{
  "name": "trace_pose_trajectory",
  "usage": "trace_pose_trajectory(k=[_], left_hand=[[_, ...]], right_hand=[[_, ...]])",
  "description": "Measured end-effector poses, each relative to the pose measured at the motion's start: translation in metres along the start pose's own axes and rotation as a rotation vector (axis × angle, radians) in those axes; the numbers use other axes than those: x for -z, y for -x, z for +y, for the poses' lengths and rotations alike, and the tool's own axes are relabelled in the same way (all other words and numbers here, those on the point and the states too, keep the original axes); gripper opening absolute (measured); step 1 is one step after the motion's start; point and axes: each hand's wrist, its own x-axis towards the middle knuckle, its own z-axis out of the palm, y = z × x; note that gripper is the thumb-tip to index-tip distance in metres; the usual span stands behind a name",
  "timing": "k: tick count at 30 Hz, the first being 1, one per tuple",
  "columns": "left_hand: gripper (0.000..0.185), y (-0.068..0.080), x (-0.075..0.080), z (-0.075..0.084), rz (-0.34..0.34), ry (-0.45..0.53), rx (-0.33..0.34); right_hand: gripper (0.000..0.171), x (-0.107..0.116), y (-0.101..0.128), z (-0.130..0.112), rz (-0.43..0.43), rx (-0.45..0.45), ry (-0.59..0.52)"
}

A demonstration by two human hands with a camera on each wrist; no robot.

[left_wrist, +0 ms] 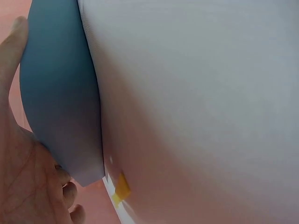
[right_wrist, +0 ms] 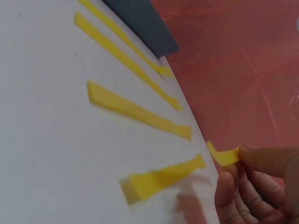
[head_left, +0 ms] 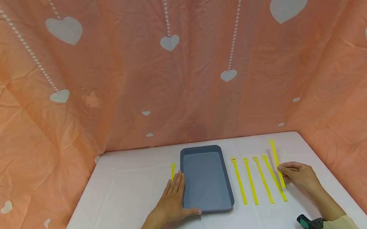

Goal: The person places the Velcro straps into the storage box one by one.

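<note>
My right hand (head_left: 300,178) pinches a yellow cable strap (head_left: 274,153) between thumb and fingers, at the right end of a row of similar straps. In the right wrist view, the pinched strap (right_wrist: 227,157) bends at its free end. Several yellow straps (head_left: 240,182) with slotted heads lie side by side to the right of a grey-blue tray (head_left: 206,178). Along the tray's left side my left hand (head_left: 173,202) rests with straight fingers, its thumb at the near edge. Another yellow strap (head_left: 173,169) lies left of the tray, partly hidden by that hand.
A white cloth-covered table (head_left: 119,201) carries everything. Orange sheeting (head_left: 181,92) with white hearts encloses its back and both sides. A dark wrist-worn device (head_left: 310,223) sits by the right sleeve.
</note>
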Motion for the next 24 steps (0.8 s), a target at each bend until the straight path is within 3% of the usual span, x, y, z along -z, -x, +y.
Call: trace_pose_trajectory(k=[12, 24], left_hand=[[0.140, 0.000, -0.005, -0.003, 0.023, -0.021, -0.021], [0.140, 0.000, -0.005, -0.003, 0.020, -0.028, -0.021]], right_hand=[[0.032, -0.022, 0.003, -0.011, -0.099, 0.068, -0.128], [0.024, -0.052, 0.009, -0.023, -0.157, 0.046, -0.237]])
